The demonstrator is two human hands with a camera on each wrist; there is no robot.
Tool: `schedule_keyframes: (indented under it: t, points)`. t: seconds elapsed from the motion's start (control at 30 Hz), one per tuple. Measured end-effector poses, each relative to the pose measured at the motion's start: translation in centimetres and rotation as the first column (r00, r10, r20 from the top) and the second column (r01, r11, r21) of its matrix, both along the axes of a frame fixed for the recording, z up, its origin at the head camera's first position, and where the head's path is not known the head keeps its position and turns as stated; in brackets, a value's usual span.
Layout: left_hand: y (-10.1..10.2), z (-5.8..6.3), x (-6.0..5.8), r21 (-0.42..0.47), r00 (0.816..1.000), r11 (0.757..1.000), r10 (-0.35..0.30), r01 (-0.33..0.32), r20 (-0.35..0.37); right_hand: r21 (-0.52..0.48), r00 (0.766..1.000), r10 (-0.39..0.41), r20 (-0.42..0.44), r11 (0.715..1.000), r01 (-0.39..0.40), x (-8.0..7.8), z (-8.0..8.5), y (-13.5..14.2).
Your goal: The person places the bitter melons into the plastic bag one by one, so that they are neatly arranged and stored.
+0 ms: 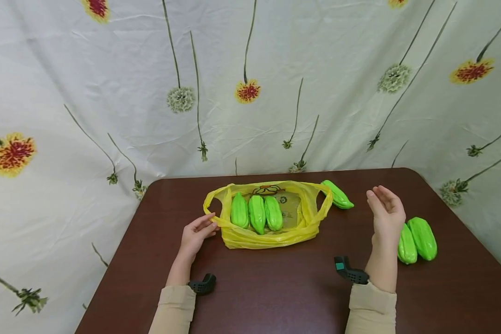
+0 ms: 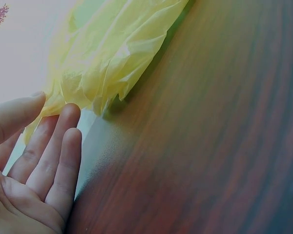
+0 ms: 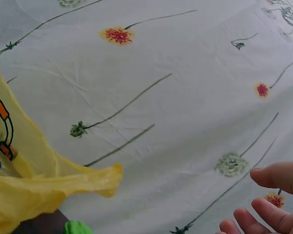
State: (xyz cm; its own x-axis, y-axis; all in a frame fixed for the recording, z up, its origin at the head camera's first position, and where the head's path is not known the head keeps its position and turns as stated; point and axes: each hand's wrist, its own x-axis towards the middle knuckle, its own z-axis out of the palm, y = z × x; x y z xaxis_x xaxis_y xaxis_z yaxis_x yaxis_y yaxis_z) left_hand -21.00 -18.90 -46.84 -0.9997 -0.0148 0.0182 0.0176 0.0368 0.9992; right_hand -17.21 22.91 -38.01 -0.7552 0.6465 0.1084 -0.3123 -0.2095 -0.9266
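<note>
A yellow plastic bag (image 1: 271,240) lies on the table with its mouth spread, and three bright green, ribbed, fruit-like pieces (image 1: 256,213) sit side by side in it. My left hand (image 1: 194,236) pinches the bag's left handle between thumb and fingers. In the left wrist view the yellow plastic (image 2: 102,63) runs to the fingertips. Right of the bag, my right hand (image 1: 387,215) is raised with fingers loosely bent and nothing in them. Another green piece (image 1: 338,195) lies by the bag's right handle. Two more green pieces (image 1: 421,239) rest beyond the right wrist, one partly hidden by it.
The dark brown table (image 1: 267,287) has rounded back corners. A white cloth (image 1: 217,60) printed with flowers hangs behind it. Black wrist devices (image 1: 350,271) are strapped to both wrists.
</note>
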Motion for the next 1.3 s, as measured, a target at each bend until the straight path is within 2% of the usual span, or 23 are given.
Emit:
schedule_keyframes:
  t: [0.2, 0.47, 0.67, 0.73, 0.93, 0.97, 1.3]
  points:
    - [-0.1, 0.0, 0.0, -0.005, 1.000, 1.000, 0.001, -0.001, -0.002, -0.151, 0.998, -0.062, 0.007, 0.987, 0.062, 0.7, -0.5, 2.3]
    - [-0.1, 0.0, 0.1, 0.003, 1.000, 1.000, -0.005, 0.005, -0.003, -0.235, 0.988, -0.146, 0.057, 0.959, 0.155, 1.5, -1.0, 4.4]
    - [-0.1, -0.1, 0.0, 0.007, 1.000, 1.000, -0.002, 0.002, -0.001, -0.202, 0.976, -0.188, 0.107, 0.957, 0.207, 1.6, -1.3, 5.1]
    - [-0.2, -0.5, -0.2, 0.010, 1.000, 1.000, -0.003, 0.003, -0.006, -0.192, 0.976, -0.190, 0.110, 0.959, 0.209, 1.6, -1.5, 5.3]
    - [0.0, -0.4, -0.2, 0.014, 1.000, 1.000, -0.002, 0.001, 0.006, -0.169, 0.973, -0.198, 0.115, 0.962, 0.215, 1.6, -2.1, 6.2]
    - [0.1, 0.0, 0.0, 0.015, 1.000, 1.000, 0.003, -0.003, 0.016, -0.165, 0.971, -0.202, 0.125, 0.961, 0.221, 1.6, -2.2, 6.4]
    - [0.0, -0.1, 0.0, 0.018, 1.000, 1.000, 0.002, -0.002, 0.012, -0.088, 0.947, -0.253, 0.199, 0.958, 0.274, 1.7, -3.7, 7.6]
